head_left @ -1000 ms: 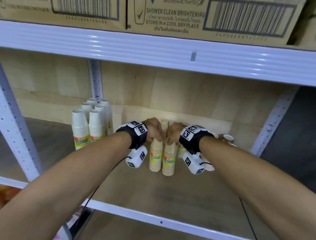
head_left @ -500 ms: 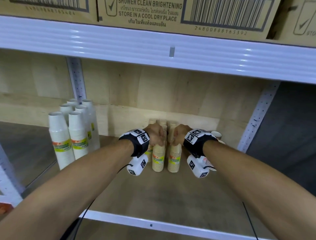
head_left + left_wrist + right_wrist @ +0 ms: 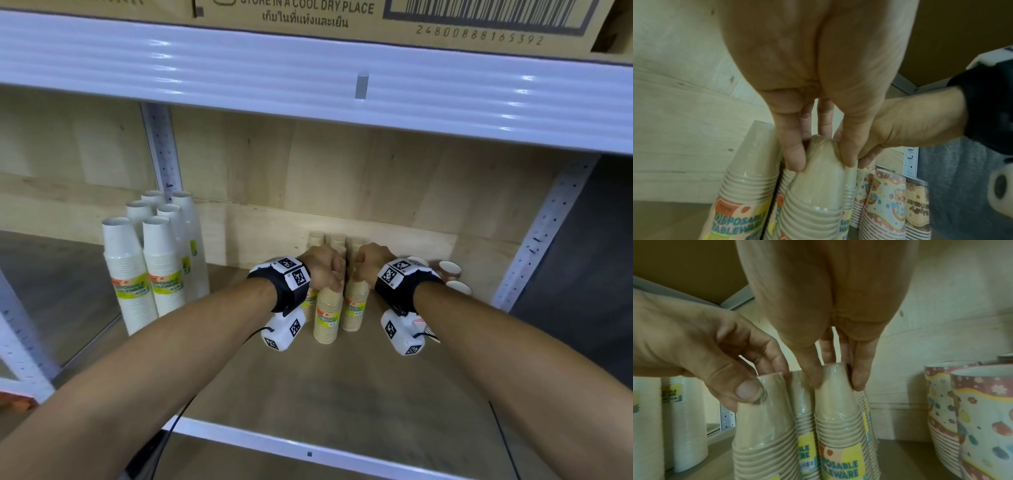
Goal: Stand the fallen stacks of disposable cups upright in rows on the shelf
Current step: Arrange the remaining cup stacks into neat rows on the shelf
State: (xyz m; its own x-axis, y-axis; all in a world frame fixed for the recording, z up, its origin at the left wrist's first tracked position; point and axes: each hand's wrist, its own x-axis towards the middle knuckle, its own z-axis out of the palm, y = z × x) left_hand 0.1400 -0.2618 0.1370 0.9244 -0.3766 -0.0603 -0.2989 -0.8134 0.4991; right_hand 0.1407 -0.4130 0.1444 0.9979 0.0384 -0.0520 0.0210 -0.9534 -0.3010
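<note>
Several tan cup stacks wrapped in clear film stand upright in the middle of the shelf (image 3: 342, 404). My left hand (image 3: 329, 274) (image 3: 821, 157) pinches the narrow top of the front left tan stack (image 3: 327, 320) (image 3: 818, 186) between thumb and fingers. My right hand (image 3: 364, 265) (image 3: 835, 381) pinches the top of the front right tan stack (image 3: 356, 308) (image 3: 836, 410) the same way. The two stacks stand side by side, almost touching. More tan stacks (image 3: 317, 238) stand behind them, partly hidden by my hands.
Several tall white cup stacks (image 3: 161, 267) stand in rows at the left. Stacks of patterned cups (image 3: 448, 270) (image 3: 885, 203) (image 3: 972, 418) sit close on the right, by the shelf upright (image 3: 537, 240). Bare shelf board lies in front; the upper shelf beam (image 3: 308, 82) hangs overhead.
Both hands keep their hold on the tops of the two front tan stacks. My viewpoint has shifted and come closer; the stacks look slightly straighter than a second ago.
</note>
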